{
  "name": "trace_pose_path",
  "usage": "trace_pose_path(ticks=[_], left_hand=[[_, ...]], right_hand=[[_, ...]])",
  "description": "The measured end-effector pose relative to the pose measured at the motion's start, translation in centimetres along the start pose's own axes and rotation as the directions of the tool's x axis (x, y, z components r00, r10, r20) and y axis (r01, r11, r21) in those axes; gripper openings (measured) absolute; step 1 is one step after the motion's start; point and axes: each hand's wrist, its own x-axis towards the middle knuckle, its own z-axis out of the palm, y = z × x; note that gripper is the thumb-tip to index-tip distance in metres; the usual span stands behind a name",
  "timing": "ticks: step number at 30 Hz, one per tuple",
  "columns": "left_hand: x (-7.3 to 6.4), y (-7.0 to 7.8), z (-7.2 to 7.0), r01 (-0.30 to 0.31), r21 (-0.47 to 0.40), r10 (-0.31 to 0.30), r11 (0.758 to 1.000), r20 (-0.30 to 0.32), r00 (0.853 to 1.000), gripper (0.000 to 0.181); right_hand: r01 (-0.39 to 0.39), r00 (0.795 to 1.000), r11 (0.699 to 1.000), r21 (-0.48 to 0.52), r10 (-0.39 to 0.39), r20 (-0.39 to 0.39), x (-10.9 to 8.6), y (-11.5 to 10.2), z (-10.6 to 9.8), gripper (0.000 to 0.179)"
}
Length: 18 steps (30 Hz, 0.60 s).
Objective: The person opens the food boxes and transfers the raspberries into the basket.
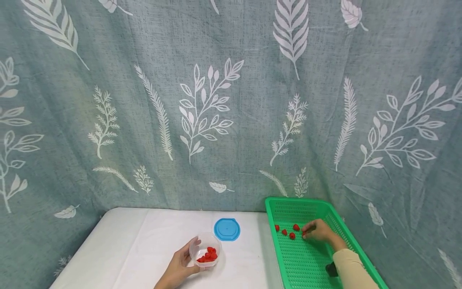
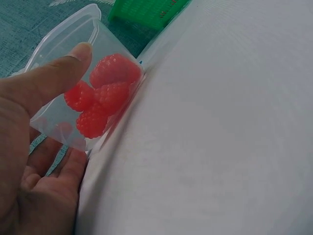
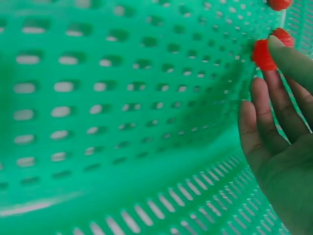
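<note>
My left hand grips a clear plastic container from its left side, thumb and fingers around the wall. Several red raspberries lie in the bottom of the container, which sits tilted low at the white table. Inside the green basket, my right hand pinches a raspberry between thumb and fingertips. A few other raspberries rest on the basket floor just left of that hand. In the right wrist view, another raspberry shows at the top edge.
A round blue lid lies on the white table, behind and right of the container. The basket's raised walls surround my right hand. A patterned grey-green curtain hangs behind the table.
</note>
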Motion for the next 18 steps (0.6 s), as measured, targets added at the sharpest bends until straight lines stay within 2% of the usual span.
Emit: trace_pose_path(ticks=[5, 9, 14, 18], left_hand=[[0.2, 0.0, 0.2, -0.014, 0.003, 0.014, 1.0, -0.01, 1.0, 0.092], [0.2, 0.0, 0.4, 0.004, 0.008, -0.004, 1.0, -0.009, 1.0, 0.093], [-0.1, -0.2, 0.3, 0.023, -0.002, -0.023, 1.0, -0.006, 1.0, 0.094], [0.0, -0.2, 0.0, 0.006, 0.005, -0.006, 1.0, 0.001, 1.0, 0.095]], right_hand=[[-0.028, 0.999, 0.996, -0.08, 0.031, 0.041, 0.2, -1.6, -0.9, 0.022], [-0.046, 0.994, 0.984, -0.172, 0.063, 0.095, 0.0, -3.5, -1.7, 0.023], [-0.009, 0.979, 0.977, -0.211, 0.052, 0.199, -0.9, -8.4, -3.0, 0.032], [0.065, 0.978, 0.974, -0.219, -0.019, 0.208, -1.8, -13.1, -3.2, 0.035]])
